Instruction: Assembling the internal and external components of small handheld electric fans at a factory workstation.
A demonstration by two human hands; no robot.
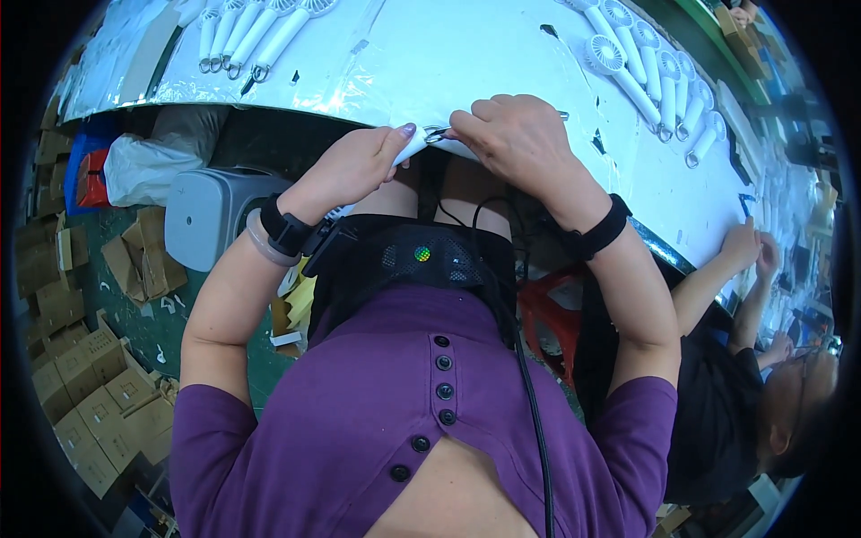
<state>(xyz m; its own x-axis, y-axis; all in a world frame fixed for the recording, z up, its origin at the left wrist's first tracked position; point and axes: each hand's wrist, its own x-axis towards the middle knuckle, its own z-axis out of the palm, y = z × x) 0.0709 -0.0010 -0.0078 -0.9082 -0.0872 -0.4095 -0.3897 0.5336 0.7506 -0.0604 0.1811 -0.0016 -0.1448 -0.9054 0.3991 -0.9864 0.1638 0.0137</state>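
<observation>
My left hand is closed round a white handheld fan, with the handle's end sticking out past the thumb toward the right. Most of the fan is hidden by the hand and wrist. My right hand pinches a slim metal tool, whose tip meets the handle's end. What kind of tool it is cannot be made out; a short end shows beyond the knuckles. Both hands are over the table's near edge, above my lap.
On the white, film-covered table lie several white fans at the far left and more fans at the right. A grey stool and cardboard boxes stand left. A co-worker sits right, near a red stool.
</observation>
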